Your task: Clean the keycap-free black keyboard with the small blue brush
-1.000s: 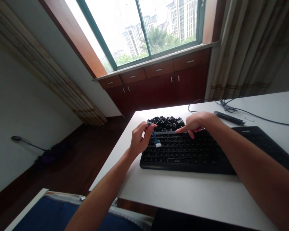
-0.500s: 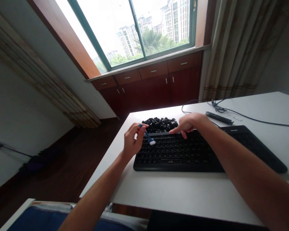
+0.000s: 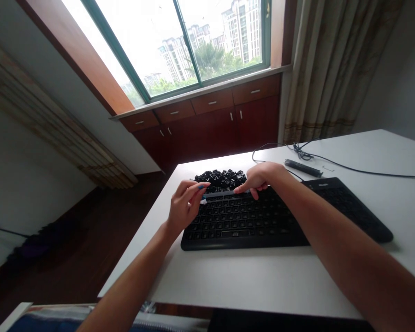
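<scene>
A black keyboard [image 3: 235,226] with its keycaps off lies on the white table. My left hand [image 3: 186,205] is over its back left corner, fingers pinched on a small blue brush [image 3: 203,186]. White bristles show below the fingers, close to the grey strip [image 3: 221,195] along the keyboard's back edge. My right hand [image 3: 261,177] bears on that back edge, one finger stretched along the strip and the others bent, gripping the keyboard. Behind the keyboard is a heap of loose black keycaps [image 3: 216,179].
On the white table [image 3: 263,281], a long black bar-shaped piece [image 3: 303,168] and a thin bent wire [image 3: 328,168] lie at the back right. A black cable [image 3: 363,174] runs past them. The table's left edge is close to my left forearm.
My left hand has drawn the brush back and left, from over the keys to the back left edge. My right hand stays on the back edge. The whole view has shifted slightly.
</scene>
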The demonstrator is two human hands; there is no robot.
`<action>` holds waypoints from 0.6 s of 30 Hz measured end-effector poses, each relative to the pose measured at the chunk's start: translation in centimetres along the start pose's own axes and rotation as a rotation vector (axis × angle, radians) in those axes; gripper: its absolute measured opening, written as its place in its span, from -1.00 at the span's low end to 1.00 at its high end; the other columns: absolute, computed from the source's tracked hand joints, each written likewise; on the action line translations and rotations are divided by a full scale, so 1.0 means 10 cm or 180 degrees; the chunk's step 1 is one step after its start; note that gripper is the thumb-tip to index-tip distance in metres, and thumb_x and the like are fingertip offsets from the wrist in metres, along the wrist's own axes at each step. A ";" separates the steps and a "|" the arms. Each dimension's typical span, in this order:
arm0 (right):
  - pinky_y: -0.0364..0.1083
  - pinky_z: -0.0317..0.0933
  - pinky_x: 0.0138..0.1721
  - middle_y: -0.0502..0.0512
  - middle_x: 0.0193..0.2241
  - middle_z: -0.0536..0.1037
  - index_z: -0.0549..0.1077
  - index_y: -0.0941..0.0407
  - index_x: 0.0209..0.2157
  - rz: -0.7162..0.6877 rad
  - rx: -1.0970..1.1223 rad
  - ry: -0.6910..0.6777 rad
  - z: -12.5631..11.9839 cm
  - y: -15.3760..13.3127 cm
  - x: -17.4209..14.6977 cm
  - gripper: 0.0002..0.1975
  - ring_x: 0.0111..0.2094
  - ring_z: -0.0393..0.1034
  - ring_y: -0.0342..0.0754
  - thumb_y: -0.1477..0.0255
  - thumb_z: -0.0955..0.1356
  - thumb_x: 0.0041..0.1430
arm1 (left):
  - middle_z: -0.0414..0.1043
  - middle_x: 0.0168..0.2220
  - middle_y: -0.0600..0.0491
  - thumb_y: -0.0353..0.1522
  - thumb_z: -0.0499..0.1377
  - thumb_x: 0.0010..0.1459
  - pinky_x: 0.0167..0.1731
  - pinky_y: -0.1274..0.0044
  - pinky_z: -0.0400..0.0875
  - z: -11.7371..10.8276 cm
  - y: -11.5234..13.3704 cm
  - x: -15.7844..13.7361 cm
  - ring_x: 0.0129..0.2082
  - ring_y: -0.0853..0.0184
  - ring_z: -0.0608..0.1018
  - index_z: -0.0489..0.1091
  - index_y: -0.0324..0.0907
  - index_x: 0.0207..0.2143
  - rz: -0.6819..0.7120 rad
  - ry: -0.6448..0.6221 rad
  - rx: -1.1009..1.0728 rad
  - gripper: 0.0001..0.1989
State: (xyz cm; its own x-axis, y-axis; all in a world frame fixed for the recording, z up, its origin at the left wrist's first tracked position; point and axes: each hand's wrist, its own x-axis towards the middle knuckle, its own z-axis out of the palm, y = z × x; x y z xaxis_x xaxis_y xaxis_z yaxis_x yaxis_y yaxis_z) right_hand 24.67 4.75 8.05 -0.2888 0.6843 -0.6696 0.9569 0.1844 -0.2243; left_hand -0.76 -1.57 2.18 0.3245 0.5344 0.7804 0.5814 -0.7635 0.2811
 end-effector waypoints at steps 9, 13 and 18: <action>-0.04 0.18 -0.35 0.05 -0.54 0.27 0.60 0.12 -0.58 -0.0020 -0.0011 0.0004 -0.01 0.01 0.01 -0.29 -0.49 0.16 -0.13 -0.24 0.25 -0.03 | 0.41 -0.45 0.08 -0.30 0.07 0.32 -0.56 0.65 0.30 -0.02 -0.07 -0.03 -0.54 0.49 0.39 0.46 -0.19 -0.15 -0.0976 -0.0135 -0.0771 -0.78; -0.04 0.18 -0.33 0.06 -0.52 0.29 0.59 0.13 -0.59 -0.0021 -0.0011 0.0031 0.00 0.00 0.00 -0.29 -0.46 0.20 -0.11 -0.25 0.24 -0.03 | 0.45 -0.32 0.00 -0.35 0.14 0.27 -0.44 0.61 0.38 -0.02 -0.07 0.00 -0.41 0.43 0.45 0.49 -0.17 -0.08 -0.0439 -0.0123 -0.0161 -0.78; -0.04 0.18 -0.31 0.07 -0.50 0.31 0.59 0.13 -0.59 0.0007 -0.0011 0.0041 0.00 -0.02 -0.02 -0.28 -0.44 0.21 -0.11 -0.25 0.23 -0.03 | 0.45 -0.36 0.04 -0.32 0.13 0.28 -0.45 0.62 0.35 -0.06 -0.08 0.01 -0.46 0.47 0.43 0.49 -0.16 -0.11 -0.0510 0.0356 -0.0070 -0.80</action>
State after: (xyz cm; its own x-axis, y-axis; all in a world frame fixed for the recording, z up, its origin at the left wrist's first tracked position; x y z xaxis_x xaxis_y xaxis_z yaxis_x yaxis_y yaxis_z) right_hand 24.58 4.57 8.19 -0.2864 0.6938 -0.6608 0.9576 0.1854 -0.2204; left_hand -1.64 -1.11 2.40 0.1436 0.6071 0.7816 0.6021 -0.6803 0.4179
